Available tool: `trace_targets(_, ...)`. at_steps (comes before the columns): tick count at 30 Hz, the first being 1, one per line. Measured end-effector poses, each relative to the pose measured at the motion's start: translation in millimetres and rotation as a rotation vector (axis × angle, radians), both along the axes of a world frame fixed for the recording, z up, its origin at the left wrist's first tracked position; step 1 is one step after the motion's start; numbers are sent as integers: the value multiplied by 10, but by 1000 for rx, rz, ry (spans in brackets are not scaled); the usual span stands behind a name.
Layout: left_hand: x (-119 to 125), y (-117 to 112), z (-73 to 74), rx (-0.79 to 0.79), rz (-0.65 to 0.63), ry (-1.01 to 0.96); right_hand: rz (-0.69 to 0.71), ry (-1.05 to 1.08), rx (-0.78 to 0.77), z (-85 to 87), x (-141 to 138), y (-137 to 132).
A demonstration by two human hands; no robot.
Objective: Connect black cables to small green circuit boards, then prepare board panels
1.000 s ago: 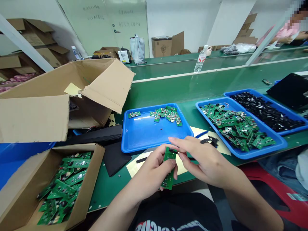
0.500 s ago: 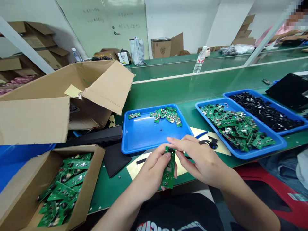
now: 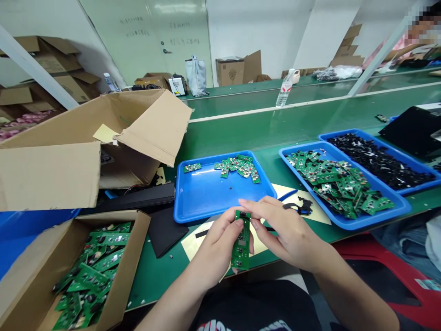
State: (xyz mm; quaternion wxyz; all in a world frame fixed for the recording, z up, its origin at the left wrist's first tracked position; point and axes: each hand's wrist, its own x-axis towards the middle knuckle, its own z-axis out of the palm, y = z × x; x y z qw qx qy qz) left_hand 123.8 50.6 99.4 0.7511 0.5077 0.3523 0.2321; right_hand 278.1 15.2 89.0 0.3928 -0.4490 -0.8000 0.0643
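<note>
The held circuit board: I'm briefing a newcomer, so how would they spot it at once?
On the green workbench, find the sparsely filled blue tray. On its near side, the left hand holds the green circuit board, the right hand at its far end. Unlike the boards lying in that tray, it's gripped.

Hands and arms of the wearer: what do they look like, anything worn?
Left hand and right hand are ungloved, nothing visible on the fingers or wrists. Both forearms are bare. A dark sleeve edge shows at lower right; the left one is out of frame. Black shirt, white and red lettering on the front.
</note>
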Motion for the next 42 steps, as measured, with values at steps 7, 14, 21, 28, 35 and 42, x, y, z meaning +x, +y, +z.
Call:
trace_targets(7, 6, -4, 5, 8, 13, 31, -7, 0, 21, -13, -10, 13)
trace_targets(14, 9, -6, 5, 57, 31, 76, -16, -10, 21, -15, -25, 19)
trace_targets(21, 2, -12, -42, 112, 66, 115, -45, -47, -6, 35, 45, 28)
trace_targets(28, -13, -7, -45, 129, 56, 142, -61, -48, -41, 74, 92, 48)
trace_targets(35, -7, -24, -32, 228, 50, 124, -57, -139, 46, 71, 127, 81)
trace_targets(42, -69, -11, 8, 318, -59, 171, 2, -104, 272, 32, 103, 120)
